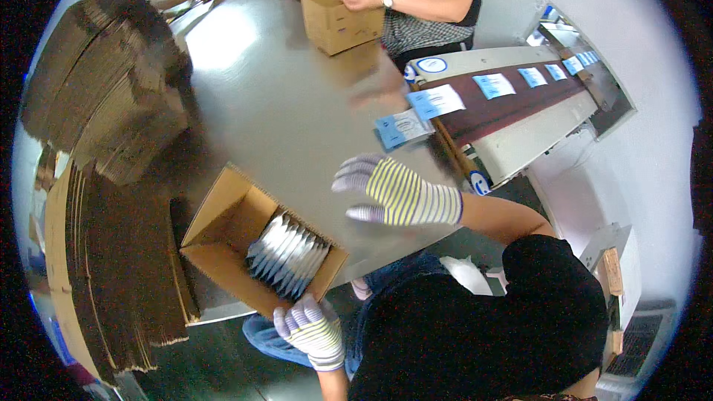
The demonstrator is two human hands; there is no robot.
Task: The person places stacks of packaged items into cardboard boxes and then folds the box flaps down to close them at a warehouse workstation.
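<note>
Left knit grip (307, 328), seemingly on cardboard (229, 273)

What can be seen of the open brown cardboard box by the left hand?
The open brown cardboard box looks rectangular, with plain inner walls, its opening facing the camera. It sits angled at the smooth grey table's near edge. A row of flat silvery packets occupies its right part. The striped-gloved left hand touches its near side.

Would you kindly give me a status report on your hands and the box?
Left hand against box; right hand open, nothing visible in it. Silvery packets in a row inside. Flattened cardboard stack close on box's left.
</note>
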